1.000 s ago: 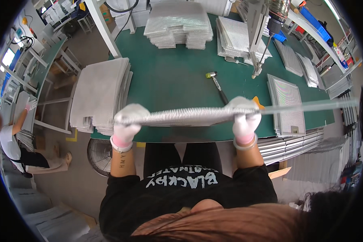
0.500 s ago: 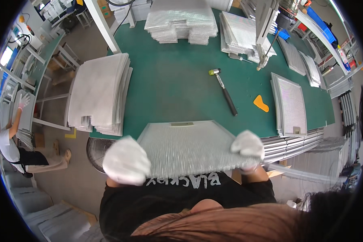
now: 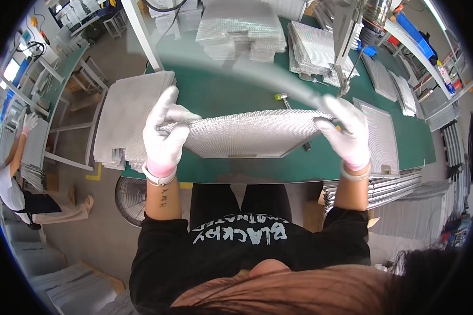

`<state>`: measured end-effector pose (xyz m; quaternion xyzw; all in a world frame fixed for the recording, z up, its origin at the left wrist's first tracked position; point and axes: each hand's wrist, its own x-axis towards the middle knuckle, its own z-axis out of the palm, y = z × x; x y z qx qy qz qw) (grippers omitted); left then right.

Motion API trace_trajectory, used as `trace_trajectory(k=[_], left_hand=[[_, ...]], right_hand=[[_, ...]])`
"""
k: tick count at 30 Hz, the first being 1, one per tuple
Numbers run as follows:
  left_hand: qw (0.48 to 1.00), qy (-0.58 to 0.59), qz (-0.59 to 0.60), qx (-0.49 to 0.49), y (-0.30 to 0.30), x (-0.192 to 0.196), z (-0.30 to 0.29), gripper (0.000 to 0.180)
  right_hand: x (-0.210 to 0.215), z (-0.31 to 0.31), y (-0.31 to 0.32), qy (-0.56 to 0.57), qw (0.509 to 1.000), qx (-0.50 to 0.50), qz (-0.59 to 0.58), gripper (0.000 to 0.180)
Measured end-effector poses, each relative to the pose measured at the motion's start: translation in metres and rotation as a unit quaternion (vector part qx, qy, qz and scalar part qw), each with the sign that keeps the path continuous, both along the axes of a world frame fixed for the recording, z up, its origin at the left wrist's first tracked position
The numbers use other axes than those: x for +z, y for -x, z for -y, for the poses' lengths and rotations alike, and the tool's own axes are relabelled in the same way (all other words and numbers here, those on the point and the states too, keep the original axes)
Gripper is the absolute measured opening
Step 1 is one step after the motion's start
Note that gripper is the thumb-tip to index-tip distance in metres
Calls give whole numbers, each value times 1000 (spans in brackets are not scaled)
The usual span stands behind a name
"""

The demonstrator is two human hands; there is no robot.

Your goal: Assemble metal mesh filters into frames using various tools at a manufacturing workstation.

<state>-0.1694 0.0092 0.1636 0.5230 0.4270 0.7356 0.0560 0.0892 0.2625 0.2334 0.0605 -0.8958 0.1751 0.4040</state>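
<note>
Centre of the frame, here's the mesh panel [image 3: 247, 134] — long axis running left to right! Left hand [image 3: 163, 131] pinches its left end, right hand [image 3: 350, 131] its right; a blurred strip [image 3: 278, 81] slants upper left from the nearer right hand — gripped or not, can't tell.

Ribbed shiny metal panel [image 3: 247, 134], smooth matt tabletop [image 3: 215, 171], cloth-gloved left hand [image 3: 163, 134]

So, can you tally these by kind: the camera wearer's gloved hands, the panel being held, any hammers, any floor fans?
Wearer's gloved hands: 2
Held mesh panel: 1
Hammer, partly hidden: 1
Floor fan: 1
Total: 5
</note>
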Motion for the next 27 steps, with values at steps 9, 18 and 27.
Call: trace_trajectory(k=[9,18,27], left_hand=[[992,66,71,85,3,9,-10,51],[982,7,42,184,-3,2,-18,51],[960,-104,72,249,-10,-2,-39,73]], right_hand=[[71,17,21,-107,968,72,214,43],[69,32,72,-86,957,200,193,22],[66,38,79,-123,948,145,254,56]])
